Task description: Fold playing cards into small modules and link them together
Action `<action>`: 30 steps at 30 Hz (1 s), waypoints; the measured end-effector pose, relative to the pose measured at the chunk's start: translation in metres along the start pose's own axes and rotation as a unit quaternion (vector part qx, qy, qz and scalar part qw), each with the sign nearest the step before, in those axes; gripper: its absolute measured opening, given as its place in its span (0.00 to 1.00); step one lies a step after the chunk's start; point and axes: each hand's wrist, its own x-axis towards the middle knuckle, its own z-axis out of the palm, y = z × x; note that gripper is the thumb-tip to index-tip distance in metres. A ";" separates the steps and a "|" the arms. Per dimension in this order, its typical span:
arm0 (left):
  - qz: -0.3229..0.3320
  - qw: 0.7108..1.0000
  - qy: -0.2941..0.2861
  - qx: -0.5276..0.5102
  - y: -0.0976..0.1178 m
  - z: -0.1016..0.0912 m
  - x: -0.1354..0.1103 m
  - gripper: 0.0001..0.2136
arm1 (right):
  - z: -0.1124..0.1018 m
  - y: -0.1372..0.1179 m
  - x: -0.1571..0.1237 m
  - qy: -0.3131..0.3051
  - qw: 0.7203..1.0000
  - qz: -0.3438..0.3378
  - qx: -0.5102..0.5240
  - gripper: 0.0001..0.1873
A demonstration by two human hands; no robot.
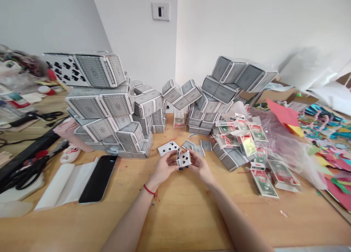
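Between my two hands, above the middle of the table, is a folded playing card with black spades facing up. My left hand has its fingers closed on the card's left side, a red string round the wrist. On the other side, the fingers of my right hand pinch the card's right edge. Just beyond lies a spades playing card, face up. Several grey-backed playing cards are scattered to its right, some partly hidden by my right hand.
Stacked blocks of folded cards rise at left and right. A V-shaped card piece stands at the back. Opened card boxes lie right. To the left are a phone, a paper roll and black scissors.
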 end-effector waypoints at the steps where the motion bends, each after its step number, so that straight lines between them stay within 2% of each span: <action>1: 0.005 1.000 -0.003 0.012 0.000 0.001 -0.001 0.28 | 0.000 -0.002 -0.001 -0.007 1.000 -0.002 0.005 0.32; 5: 0.021 0.997 -0.003 0.072 -0.002 0.004 -0.004 0.28 | 0.001 -0.003 -0.002 -0.030 0.999 -0.010 -0.009 0.30; 12: 0.045 0.984 -0.013 0.172 -0.001 0.002 -0.006 0.26 | 0.006 -0.001 -0.004 -0.031 0.997 -0.026 -0.062 0.29; 18: 0.043 0.983 -0.029 0.177 0.001 0.002 -0.007 0.23 | 0.007 -0.001 -0.006 -0.022 0.998 -0.011 -0.066 0.29; 23: 0.037 0.986 -0.034 0.159 0.000 0.003 -0.006 0.25 | 0.009 -0.005 -0.006 -0.028 0.998 -0.020 -0.049 0.27; 26: 0.044 0.982 -0.031 0.181 -0.002 0.005 -0.007 0.26 | 0.011 -0.008 -0.007 -0.021 0.999 -0.019 -0.042 0.27; 30: 0.078 0.970 -0.005 0.232 -0.005 0.005 -0.007 0.25 | 0.011 -0.008 -0.006 -0.026 0.999 0.017 -0.025 0.30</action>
